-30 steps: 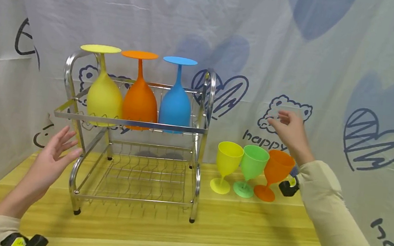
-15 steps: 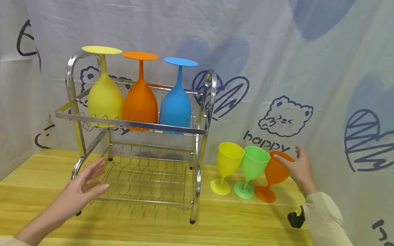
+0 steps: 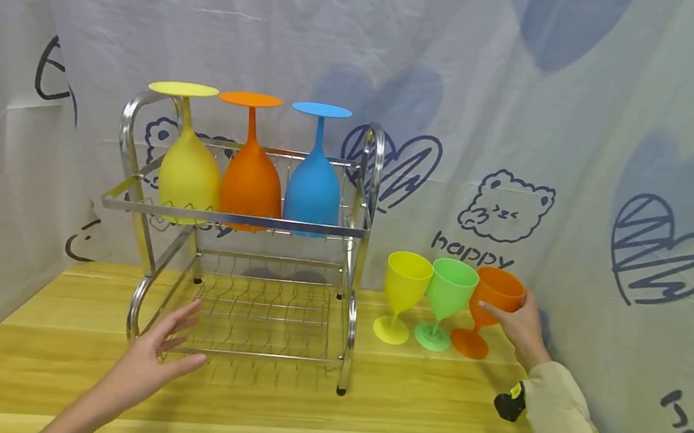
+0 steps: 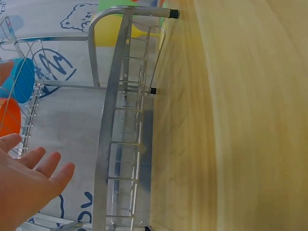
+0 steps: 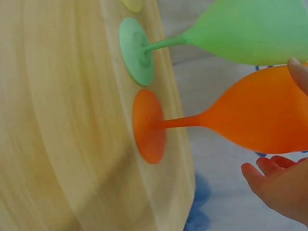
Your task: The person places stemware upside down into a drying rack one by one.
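My right hand (image 3: pixel 527 331) is at the bowl of the upright orange goblet (image 3: pixel 483 310), thumb in front and fingers at its right side. In the right wrist view, the thumb (image 5: pixel 299 74) overlaps the orange bowl, while a gap shows between the bowl and the fingers (image 5: pixel 262 178). Beside it stand a green goblet (image 3: pixel 449 292) and a yellow goblet (image 3: pixel 403 287), both upright. Fingers spread, my left hand (image 3: pixel 140 364) hovers before the lower front of the metal rack (image 3: pixel 248 354) and holds nothing.
On the rack's upper tier, yellow (image 3: pixel 191 177), orange (image 3: pixel 252 188) and blue (image 3: pixel 313 191) goblets stand upside down, bases up. The rack's lower tier (image 3: pixel 265 318) is bare wire. Behind the wooden table (image 3: pixel 272 422) hangs a printed white curtain (image 3: pixel 265 36).
My right hand has come down from above the goblets to the right side of the orange one. The left hand has moved right and lower, in front of the rack. The goblets stay put.
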Action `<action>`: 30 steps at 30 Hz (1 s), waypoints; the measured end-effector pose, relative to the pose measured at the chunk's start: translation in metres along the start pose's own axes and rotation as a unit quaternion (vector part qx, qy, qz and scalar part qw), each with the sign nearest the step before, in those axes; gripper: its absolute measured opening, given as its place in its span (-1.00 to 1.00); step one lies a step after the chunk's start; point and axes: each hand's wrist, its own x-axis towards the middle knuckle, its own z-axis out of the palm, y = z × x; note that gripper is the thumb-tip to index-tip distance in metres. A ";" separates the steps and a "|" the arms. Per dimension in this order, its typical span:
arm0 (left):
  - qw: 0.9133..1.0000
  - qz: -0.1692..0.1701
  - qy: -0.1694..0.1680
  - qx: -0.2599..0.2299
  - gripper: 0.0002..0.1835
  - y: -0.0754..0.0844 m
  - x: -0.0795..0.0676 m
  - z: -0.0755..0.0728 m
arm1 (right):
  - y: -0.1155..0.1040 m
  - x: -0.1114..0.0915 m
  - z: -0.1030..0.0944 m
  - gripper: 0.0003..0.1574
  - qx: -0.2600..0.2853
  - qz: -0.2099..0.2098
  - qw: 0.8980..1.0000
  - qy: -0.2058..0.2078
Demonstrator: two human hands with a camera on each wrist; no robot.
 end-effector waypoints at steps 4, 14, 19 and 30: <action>1.000 0.002 -0.001 -0.014 -0.18 -0.002 -0.002 0.003 | 0.006 0.000 0.003 0.17 -0.003 0.011 1.000 0.012; 0.998 0.049 0.021 -0.030 -0.22 -0.003 -0.006 0.007 | 0.012 -0.004 -0.004 0.11 0.004 0.035 0.998 0.046; 0.994 0.091 0.030 -0.057 -0.19 -0.005 -0.005 0.008 | 0.007 -0.009 -0.008 0.16 0.012 0.039 0.998 0.044; 0.993 0.088 0.033 -0.072 -0.09 -0.004 0.000 0.015 | -0.002 -0.038 -0.013 0.10 0.003 0.000 1.000 0.030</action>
